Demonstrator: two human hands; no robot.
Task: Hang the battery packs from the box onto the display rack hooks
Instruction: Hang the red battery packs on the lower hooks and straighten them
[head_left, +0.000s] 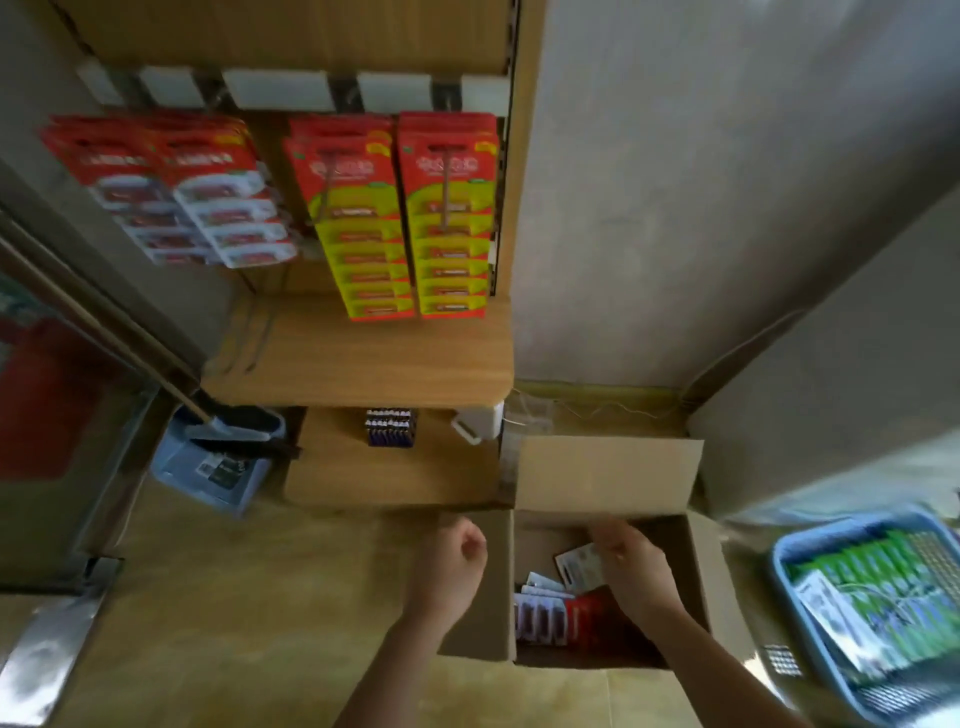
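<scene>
Here, right hand (635, 569) pinching battery pack (575, 565) inside box (608, 475), left hand (451, 558) outside

2 bare forearms, bare left hand (452, 561) and right hand (631, 566).

Matt cardboard box (605, 480), wood-look shelf (358, 358), glossy plastic-fronted packs (228, 208).

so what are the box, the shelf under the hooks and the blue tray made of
The box looks like brown cardboard, matte, with creased flaps. The shelf is wood-grain board, probably laminate: smooth, slight sheen. The tray is likely moulded plastic: light blue, rounded glossy rim.
</scene>
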